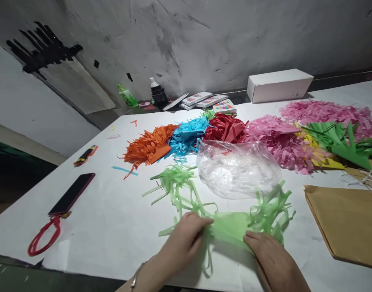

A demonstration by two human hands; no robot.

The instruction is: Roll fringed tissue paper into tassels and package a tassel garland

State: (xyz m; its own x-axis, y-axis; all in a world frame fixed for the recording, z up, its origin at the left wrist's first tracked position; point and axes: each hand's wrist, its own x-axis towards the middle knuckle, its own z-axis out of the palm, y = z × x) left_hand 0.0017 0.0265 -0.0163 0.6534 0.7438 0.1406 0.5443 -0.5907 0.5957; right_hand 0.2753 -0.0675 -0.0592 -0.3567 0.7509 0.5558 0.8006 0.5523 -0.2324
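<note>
A light green tissue paper tassel (231, 225) lies low over the white table in front of me, with an uncut middle band and fringed strips on both sides. The fingers of my left hand (187, 237) are closed on the band's left side, where strips hang down past them. At its lower right edge, my right hand (271, 257) pinches the paper between thumb and fingers. Just beyond the hands, a clear plastic bag (237, 168) rests crumpled, partly overlapping the coloured tassels behind it. More loose green fringe (176, 176) spreads to the left of the bag.
Orange (149, 146), blue (187, 136), red (225, 127) and pink tassels (274, 138) form a row behind the bag. Brown paper envelopes (344, 223) lie at right. A phone (73, 194) and a cutter (85, 155) are at left. A white box (280, 87) stands by the wall.
</note>
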